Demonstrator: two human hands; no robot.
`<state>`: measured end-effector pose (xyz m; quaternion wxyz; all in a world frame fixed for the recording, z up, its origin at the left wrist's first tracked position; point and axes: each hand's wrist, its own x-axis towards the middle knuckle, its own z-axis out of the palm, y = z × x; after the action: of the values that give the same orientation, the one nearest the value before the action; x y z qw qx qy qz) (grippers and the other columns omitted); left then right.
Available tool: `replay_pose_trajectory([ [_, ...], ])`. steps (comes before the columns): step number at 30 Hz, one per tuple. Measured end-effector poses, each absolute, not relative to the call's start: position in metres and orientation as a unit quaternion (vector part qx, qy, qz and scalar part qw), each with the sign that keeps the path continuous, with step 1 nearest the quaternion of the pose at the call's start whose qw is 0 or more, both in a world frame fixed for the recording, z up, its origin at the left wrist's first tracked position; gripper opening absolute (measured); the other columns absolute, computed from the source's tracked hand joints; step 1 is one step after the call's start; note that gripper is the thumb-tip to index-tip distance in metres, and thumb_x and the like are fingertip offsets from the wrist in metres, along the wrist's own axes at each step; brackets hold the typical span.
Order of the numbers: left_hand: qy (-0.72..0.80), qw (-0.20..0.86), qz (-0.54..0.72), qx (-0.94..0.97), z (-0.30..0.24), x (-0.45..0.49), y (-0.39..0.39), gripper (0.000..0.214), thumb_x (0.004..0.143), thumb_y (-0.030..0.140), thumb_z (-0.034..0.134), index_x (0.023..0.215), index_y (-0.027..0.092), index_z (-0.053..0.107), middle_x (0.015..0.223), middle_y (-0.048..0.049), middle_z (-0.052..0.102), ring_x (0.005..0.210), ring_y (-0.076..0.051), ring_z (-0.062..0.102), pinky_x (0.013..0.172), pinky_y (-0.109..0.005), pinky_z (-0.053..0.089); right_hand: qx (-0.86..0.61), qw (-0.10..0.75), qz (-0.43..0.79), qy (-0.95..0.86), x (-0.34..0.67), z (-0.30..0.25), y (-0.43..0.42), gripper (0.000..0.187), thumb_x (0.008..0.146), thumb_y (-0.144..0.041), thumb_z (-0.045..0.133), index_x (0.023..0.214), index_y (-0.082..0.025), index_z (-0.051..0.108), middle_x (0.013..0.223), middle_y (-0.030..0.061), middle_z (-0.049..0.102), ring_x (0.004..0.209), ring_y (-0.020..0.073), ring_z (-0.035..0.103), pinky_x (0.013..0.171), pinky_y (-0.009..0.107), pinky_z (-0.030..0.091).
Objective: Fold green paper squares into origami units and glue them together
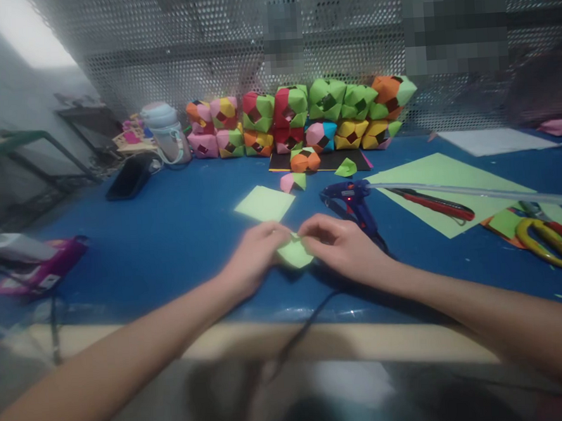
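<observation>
Between my two hands is a small piece of light green folded paper [295, 253], just above the blue tabletop. My left hand [259, 253] pinches its left side, thumb on top. On the other side, the thumb and fingertips of my right hand [337, 242] close on its upper right edge. A flat light green paper square [265, 203] lies right behind my left hand. Beyond my right hand rests a dark blue glue gun [354, 199] with a small red light and a long clear glue stick [451, 190].
Folded paper balls [326, 100] stand stacked along the back. Right: a large green sheet [438, 169], a red-handled cutter [440, 206] and yellow-and-red scissors [550, 245]. Left: a phone [129, 176], a bottle [166, 132] and a magenta box [51, 269]. A black cable [311, 320] crosses the front edge.
</observation>
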<state>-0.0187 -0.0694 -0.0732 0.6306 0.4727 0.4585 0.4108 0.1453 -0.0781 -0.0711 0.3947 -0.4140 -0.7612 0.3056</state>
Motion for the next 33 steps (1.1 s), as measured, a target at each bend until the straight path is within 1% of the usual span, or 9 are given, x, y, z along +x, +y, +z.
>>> replay_pose_trajectory([
  [5, 0.447, 0.656, 0.407, 0.451, -0.0709, -0.0181, -0.0694, 0.005, 0.065, 0.017, 0.06, 0.064, 0.012, 0.058, 0.059, 0.0024, 0.054, 0.053, -0.007, 0.049, 0.052, -0.02, 0.038, -0.381, 0.385, 0.206, -0.815, 0.1482, -0.0759, -0.0755, 0.015, 0.079, -0.011, 0.047, 0.078, -0.017, 0.061, 0.075, 0.003, 0.065, 0.068, 0.0131, 0.057, 0.064, 0.025, 0.044],
  [9, 0.449, 0.645, 0.395, 0.476, -0.0723, -0.02, -0.0682, 0.011, 0.066, 0.022, 0.064, 0.066, 0.013, 0.058, 0.06, 0.0022, 0.054, 0.054, -0.007, 0.049, 0.053, -0.021, 0.038, -0.354, 0.39, 0.174, -0.832, 0.1497, -0.0766, -0.0752, 0.017, 0.08, -0.011, 0.045, 0.078, -0.017, 0.061, 0.076, 0.0043, 0.065, 0.07, 0.0141, 0.059, 0.066, 0.026, 0.046],
  [14, 0.462, 0.581, 0.386, 0.547, -0.0762, -0.0246, -0.0666, 0.011, 0.069, 0.024, 0.063, 0.073, 0.014, 0.061, 0.066, -0.0002, 0.059, 0.059, -0.01, 0.052, 0.058, -0.023, 0.04, -0.415, 0.378, 0.244, -0.791, 0.1487, -0.071, -0.0774, 0.014, 0.082, -0.022, 0.049, 0.087, -0.017, 0.061, 0.08, 0.0036, 0.067, 0.07, 0.0141, 0.059, 0.063, 0.025, 0.046],
  [17, 0.475, 0.527, 0.377, 0.595, -0.0748, -0.0253, -0.0673, 0.011, 0.071, 0.025, 0.06, 0.074, 0.015, 0.062, 0.067, -0.0003, 0.06, 0.06, -0.011, 0.052, 0.059, -0.023, 0.039, -0.45, 0.357, 0.277, -0.771, 0.1475, -0.0696, -0.0776, 0.014, 0.082, -0.026, 0.05, 0.08, -0.017, 0.061, 0.072, 0.0014, 0.065, 0.063, 0.0127, 0.057, 0.057, 0.023, 0.043],
  [20, 0.495, 0.463, 0.355, 0.644, -0.0713, -0.0245, -0.0692, 0.01, 0.071, 0.024, 0.059, 0.072, 0.015, 0.062, 0.067, 0.0008, 0.059, 0.061, -0.011, 0.049, 0.058, -0.022, 0.037, -0.439, 0.351, 0.243, -0.791, 0.1472, -0.0723, -0.0766, 0.016, 0.081, -0.023, 0.049, 0.07, -0.017, 0.058, 0.065, 0.0006, 0.062, 0.06, 0.0115, 0.054, 0.056, 0.023, 0.04],
  [24, 0.478, 0.421, 0.328, 0.698, -0.0687, -0.0238, -0.0718, 0.008, 0.072, 0.023, 0.057, 0.072, 0.016, 0.061, 0.07, 0.0012, 0.06, 0.066, -0.012, 0.05, 0.06, -0.022, 0.037, -0.386, 0.347, 0.176, -0.836, 0.1488, -0.0768, -0.0748, 0.02, 0.084, -0.022, 0.046, 0.069, -0.016, 0.057, 0.067, 0.0036, 0.06, 0.061, 0.0126, 0.052, 0.057, 0.024, 0.039],
  [27, 0.478, 0.415, 0.333, 0.699, -0.0692, -0.0242, -0.0725, 0.008, 0.073, 0.023, 0.056, 0.07, 0.016, 0.059, 0.067, 0.0014, 0.058, 0.064, -0.011, 0.048, 0.059, -0.022, 0.036, -0.377, 0.344, 0.195, -0.837, 0.1501, -0.0756, -0.075, 0.021, 0.086, -0.024, 0.046, 0.074, -0.016, 0.06, 0.072, 0.005, 0.062, 0.065, 0.0134, 0.055, 0.061, 0.025, 0.042],
  [31, 0.509, 0.404, 0.372, 0.663, -0.0713, -0.0244, -0.0715, 0.007, 0.069, 0.022, 0.057, 0.065, 0.016, 0.055, 0.063, 0.0027, 0.054, 0.059, -0.01, 0.045, 0.056, -0.022, 0.035, -0.427, 0.356, 0.265, -0.788, 0.1494, -0.0716, -0.0763, 0.021, 0.086, -0.03, 0.048, 0.093, -0.016, 0.063, 0.082, 0.0045, 0.066, 0.071, 0.0142, 0.058, 0.063, 0.025, 0.044],
  [33, 0.521, 0.407, 0.385, 0.644, -0.0723, -0.0242, -0.0707, 0.005, 0.067, 0.019, 0.056, 0.063, 0.016, 0.053, 0.062, 0.0029, 0.053, 0.058, -0.01, 0.045, 0.055, -0.022, 0.035, -0.453, 0.37, 0.282, -0.761, 0.1486, -0.0714, -0.0759, 0.021, 0.085, -0.031, 0.049, 0.092, -0.017, 0.062, 0.08, 0.0034, 0.066, 0.069, 0.0139, 0.058, 0.061, 0.024, 0.045],
])
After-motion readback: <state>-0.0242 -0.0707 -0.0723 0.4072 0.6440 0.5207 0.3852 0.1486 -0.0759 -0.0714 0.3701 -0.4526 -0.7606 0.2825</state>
